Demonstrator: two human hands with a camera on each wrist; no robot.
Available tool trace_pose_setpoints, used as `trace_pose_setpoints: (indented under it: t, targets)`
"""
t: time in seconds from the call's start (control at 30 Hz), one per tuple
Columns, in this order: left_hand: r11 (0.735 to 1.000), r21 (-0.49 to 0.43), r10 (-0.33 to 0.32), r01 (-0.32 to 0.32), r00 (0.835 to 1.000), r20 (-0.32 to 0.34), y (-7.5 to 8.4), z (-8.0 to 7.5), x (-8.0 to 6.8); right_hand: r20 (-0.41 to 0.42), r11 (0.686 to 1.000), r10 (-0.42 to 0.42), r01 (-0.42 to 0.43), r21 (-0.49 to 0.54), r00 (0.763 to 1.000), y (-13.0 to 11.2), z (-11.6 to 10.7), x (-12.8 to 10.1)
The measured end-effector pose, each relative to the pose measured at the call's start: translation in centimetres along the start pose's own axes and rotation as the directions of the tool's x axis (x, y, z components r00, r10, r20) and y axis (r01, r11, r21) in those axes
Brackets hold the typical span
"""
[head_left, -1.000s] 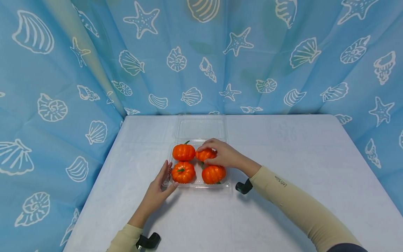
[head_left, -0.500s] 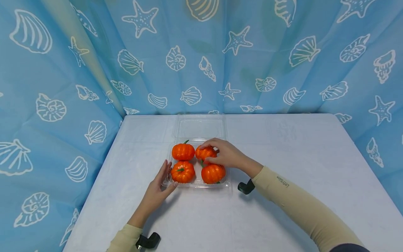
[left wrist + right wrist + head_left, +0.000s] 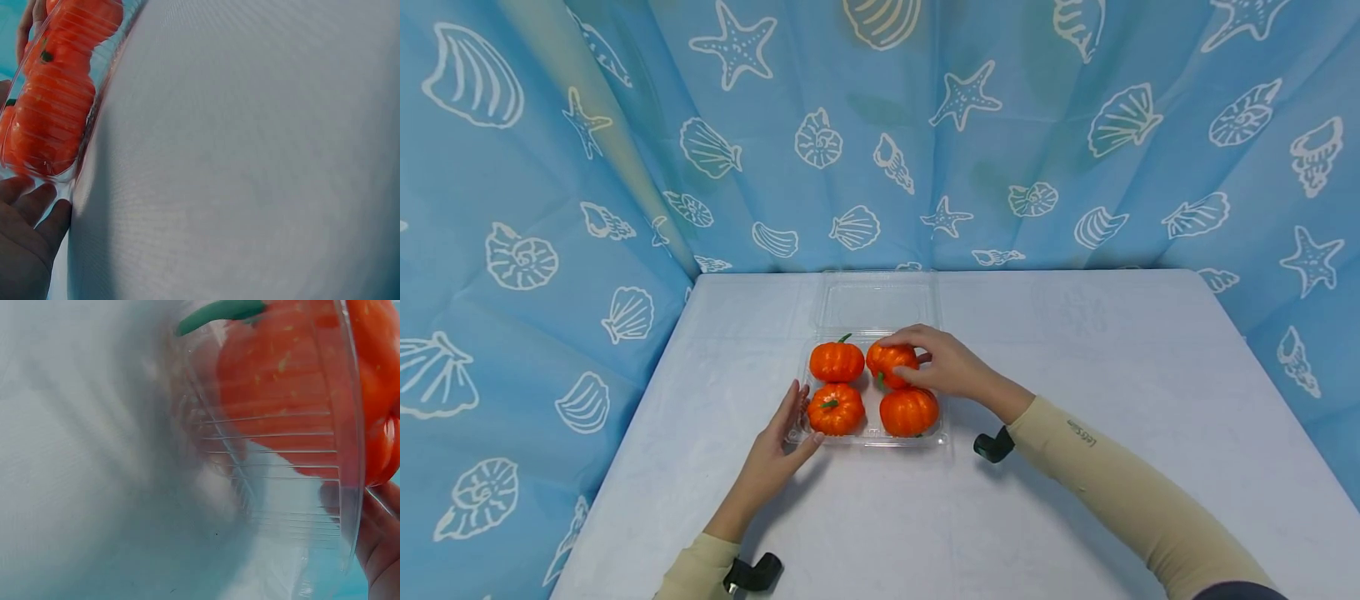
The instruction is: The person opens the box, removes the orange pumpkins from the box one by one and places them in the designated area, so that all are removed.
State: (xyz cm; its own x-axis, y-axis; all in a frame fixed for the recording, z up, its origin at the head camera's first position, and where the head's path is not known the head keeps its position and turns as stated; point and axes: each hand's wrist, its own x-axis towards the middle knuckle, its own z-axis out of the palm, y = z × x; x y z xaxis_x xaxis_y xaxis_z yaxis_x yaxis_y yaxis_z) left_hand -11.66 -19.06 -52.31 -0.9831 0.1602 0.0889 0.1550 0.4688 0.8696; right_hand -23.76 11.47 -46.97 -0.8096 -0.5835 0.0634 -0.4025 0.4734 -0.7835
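Note:
A clear plastic clamshell container [image 3: 872,442] holds several small orange toy pumpkins with green stems. In its back right part, my right hand [image 3: 942,362] grips one pumpkin [image 3: 891,360] between thumb and fingers; the stem points toward the front. A second pumpkin [image 3: 837,362] lies back left, stem up and back. Front left sits another pumpkin [image 3: 836,410], and front right a further pumpkin [image 3: 909,412]. My left hand [image 3: 772,454] rests at the container's left front corner, fingers fairly straight along the wall. In the left wrist view, its fingertips [image 3: 57,212] lie beside the clear wall.
The container's transparent lid [image 3: 877,302] lies folded back toward the table's far edge. A white cloth covers the table [image 3: 1075,358]. Behind and to the left hangs a blue curtain [image 3: 760,183] with shell and starfish prints. A black wrist camera [image 3: 994,446] sticks out from the right sleeve.
My right hand has turned the back right pumpkin slightly and shifted it a little back and right, away from the front right one. The left hand stays in place.

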Motion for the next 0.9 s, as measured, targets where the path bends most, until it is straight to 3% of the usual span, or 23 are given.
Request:
trace_pose_setpoints:
  t: [0.53, 0.9]
  targets:
    - [0.999, 0.014, -0.03, 0.03, 0.999, -0.021, 0.18, 0.33, 0.13, -0.073, 0.996, 0.01, -0.003, 0.091, 0.997, 0.6, -0.33, -0.49]
    - [1.0, -0.005, 0.005, -0.005, 1.0, -0.001, -0.08, 0.07, -0.01, -0.142, 0.99, 0.008, 0.012, 0.138, 0.99, 0.86, -0.49, -0.86]
